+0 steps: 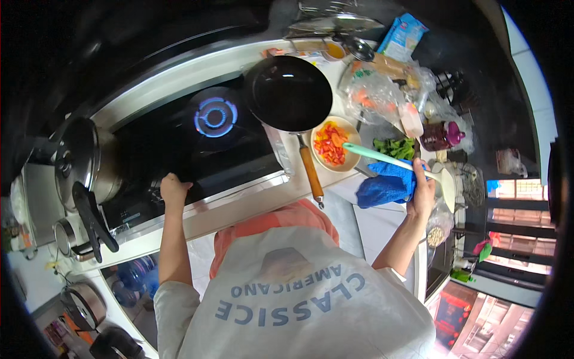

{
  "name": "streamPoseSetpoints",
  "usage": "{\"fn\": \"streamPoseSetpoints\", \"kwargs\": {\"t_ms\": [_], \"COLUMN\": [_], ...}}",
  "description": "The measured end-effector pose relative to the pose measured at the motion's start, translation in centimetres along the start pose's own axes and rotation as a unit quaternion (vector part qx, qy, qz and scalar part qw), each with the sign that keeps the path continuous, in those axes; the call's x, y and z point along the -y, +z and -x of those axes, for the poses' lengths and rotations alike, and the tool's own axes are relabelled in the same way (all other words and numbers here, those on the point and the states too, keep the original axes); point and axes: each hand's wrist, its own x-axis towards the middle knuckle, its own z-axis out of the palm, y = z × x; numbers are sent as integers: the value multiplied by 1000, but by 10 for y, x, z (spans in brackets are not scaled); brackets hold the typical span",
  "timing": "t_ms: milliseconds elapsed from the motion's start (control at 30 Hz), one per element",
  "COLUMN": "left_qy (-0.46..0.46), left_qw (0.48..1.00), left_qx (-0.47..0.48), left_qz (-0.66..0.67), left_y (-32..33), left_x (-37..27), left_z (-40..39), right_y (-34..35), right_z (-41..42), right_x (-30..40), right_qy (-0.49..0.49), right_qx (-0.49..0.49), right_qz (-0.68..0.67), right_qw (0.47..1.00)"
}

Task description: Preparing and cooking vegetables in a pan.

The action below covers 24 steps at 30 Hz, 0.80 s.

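My left hand (pixel 174 190) rests at the front of the black glass gas cooktop (pixel 237 164), fingers curled; what lies beneath them is hidden. The burner (pixel 215 117) beyond it burns with a blue flame. My right hand (pixel 421 193) grips a blue cloth (pixel 388 184) together with a cooking spoon or ladle (pixel 381 155). The tool's pale green handle points left over a bowl (pixel 357 155) of chopped red and orange vegetables (pixel 331 142), and its whitish head is beside my fingers. A black wok (pixel 289 94) with a wooden handle (pixel 310 168) sits right of the flame, overlapping the cooktop's edge.
A lidded steel pot (pixel 105 166) stands at the cooktop's left end. Chopped greens (pixel 394 148) lie right of the bowl, with plastic bags (pixel 370 92) and a purple-lidded jar (pixel 437 136) behind. The wok's handle juts past the counter's front edge.
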Motion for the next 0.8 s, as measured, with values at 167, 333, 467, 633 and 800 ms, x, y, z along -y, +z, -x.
{"fn": "streamPoseSetpoints", "kwargs": {"t_ms": [167, 333, 467, 633, 800], "left_qy": [-7, -13, -18, -25, -10], "left_qw": [1000, 999, 999, 998, 974], "left_qx": [-4, -2, -26, -33, -112], "left_qz": [-2, -32, -44, -39, -199], "left_y": [13, 10, 14, 2, 7], "left_x": [17, 3, 6, -2, -39], "left_z": [-4, -1, 2, 11, 41], "right_y": [-31, -42, -56, -67, -84], "right_z": [-10, -22, -35, -49, -57], "right_x": [-25, -19, -24, -26, -21], "right_qy": [35, 52, 64, 56, 54], "right_qx": [-5, 23, 23, 29, 41], "right_qz": [30, 20, 4, -13, -19], "right_qw": [999, 998, 998, 998, 998]}}
